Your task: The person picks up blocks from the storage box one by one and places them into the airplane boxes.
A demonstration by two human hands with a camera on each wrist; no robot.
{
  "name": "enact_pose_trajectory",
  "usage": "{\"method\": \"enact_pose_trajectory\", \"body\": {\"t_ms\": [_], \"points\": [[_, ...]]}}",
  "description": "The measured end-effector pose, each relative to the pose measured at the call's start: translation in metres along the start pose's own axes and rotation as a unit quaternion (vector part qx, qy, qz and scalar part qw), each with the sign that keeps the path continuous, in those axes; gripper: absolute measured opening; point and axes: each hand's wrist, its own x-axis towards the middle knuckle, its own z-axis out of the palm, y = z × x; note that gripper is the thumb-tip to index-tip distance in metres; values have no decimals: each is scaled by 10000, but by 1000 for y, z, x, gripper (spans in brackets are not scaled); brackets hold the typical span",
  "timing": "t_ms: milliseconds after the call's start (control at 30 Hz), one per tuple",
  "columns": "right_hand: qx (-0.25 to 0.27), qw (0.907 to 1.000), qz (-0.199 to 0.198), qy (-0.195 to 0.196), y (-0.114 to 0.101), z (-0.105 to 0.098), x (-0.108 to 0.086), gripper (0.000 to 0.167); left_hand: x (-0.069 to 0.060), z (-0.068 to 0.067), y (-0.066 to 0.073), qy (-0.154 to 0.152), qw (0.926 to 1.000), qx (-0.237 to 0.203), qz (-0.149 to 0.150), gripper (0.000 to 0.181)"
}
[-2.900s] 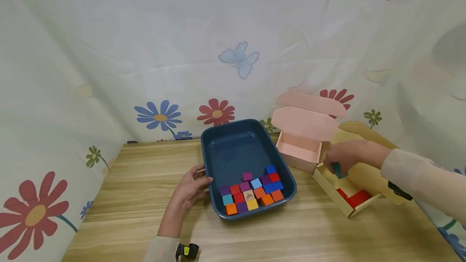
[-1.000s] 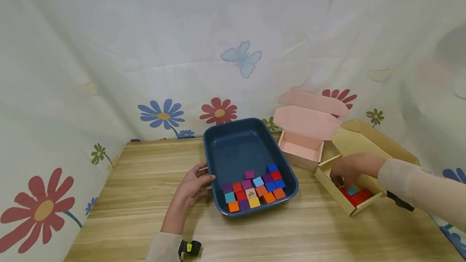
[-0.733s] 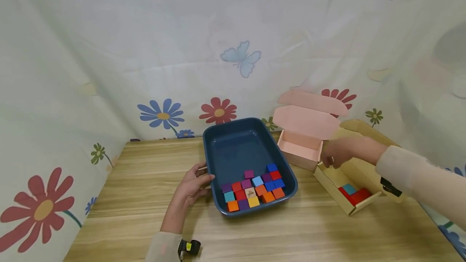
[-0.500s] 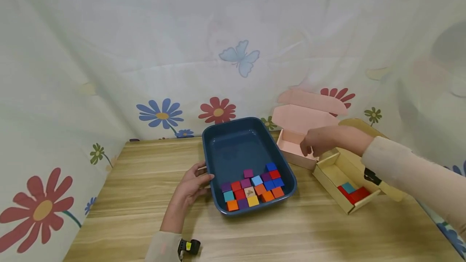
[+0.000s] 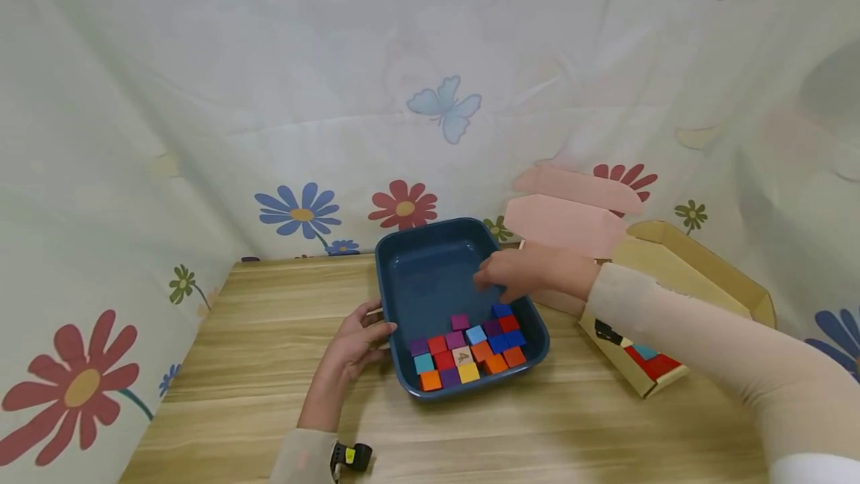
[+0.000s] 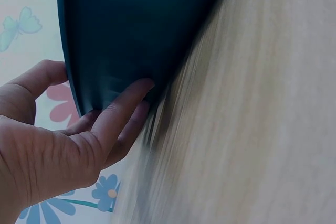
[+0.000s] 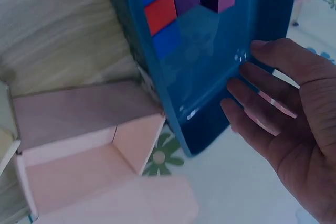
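My left hand holds the left side of a dark blue tray; in the left wrist view its thumb meets the rim while the fingers lie along the outer wall. Coloured wooden cubes cover the near part of the tray, among them a blue cube, a magenta cube and a plain one marked 4. Above the tray's right side hovers my right hand. Its fingers are parted and hold nothing in the right wrist view, just beyond the blue cube.
Right of the tray stands an open pink cardboard box, partly behind my right forearm. Further right, an open tan cardboard box contains red cubes and a teal cube. A flowered curtain hangs behind the wooden table.
My right hand put the teal cube beside the red ones in the tan box and let go. It then moved left, past the pink box, to over the tray. The left hand stayed put.
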Motion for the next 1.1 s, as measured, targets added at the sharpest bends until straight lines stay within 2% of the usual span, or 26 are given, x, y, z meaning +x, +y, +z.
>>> {"method": "enact_pose_trajectory", "body": {"t_ms": [67, 200, 300, 500, 800, 1100], "points": [[57, 10000, -30, -2, -4, 6, 13, 35, 0, 0, 0, 7, 10000, 5, -2, 68], [271, 9991, 235, -207, -14, 17, 35, 45, -1, 0, -1, -4, 10000, 26, -1, 69], [212, 9986, 359, -334, -20, 27, 48, 50, 0, 0, -1, -16, 10000, 11, -2, 69], [-37, 9987, 309, -401, -26, 42, 68, 49, 0, -1, -2, 31, 10000, -16, -19, 69], [146, 9982, 329, -470, -31, 47, 84, 35, -1, -1, 0, 111, 9999, -48, -20, 68], [142, 9984, 270, -486, -31, 43, 85, 23, -1, -1, -1, 78, 10000, 4, -46, 68]]}}
